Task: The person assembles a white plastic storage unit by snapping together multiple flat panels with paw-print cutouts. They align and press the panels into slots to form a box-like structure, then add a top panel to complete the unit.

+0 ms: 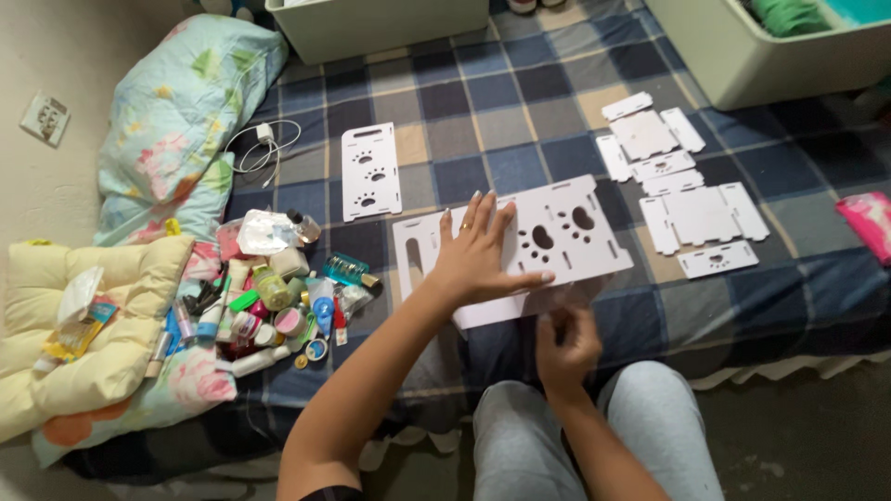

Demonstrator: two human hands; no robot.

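Left hand (475, 250) flat, fingers spread on white paw-cutout panel (557, 239); right hand (566, 348) pinching its clear film (548, 304)

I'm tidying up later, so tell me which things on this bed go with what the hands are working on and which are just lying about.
In use:
big white panel with paw cut-outs, under the left hand
right hand at its near edge
narrow paw panel
smaller white pieces

Lying about:
heap of toiletries
charger cable
floral pillow
storage bins

Mattress covered w/ blue plaid sheet (520, 111), laid on grey concrete floor (798, 436). Beige wall (56, 46) seen at left, w/ socket (45, 118). Two pale bins (380, 32) set at far edge.
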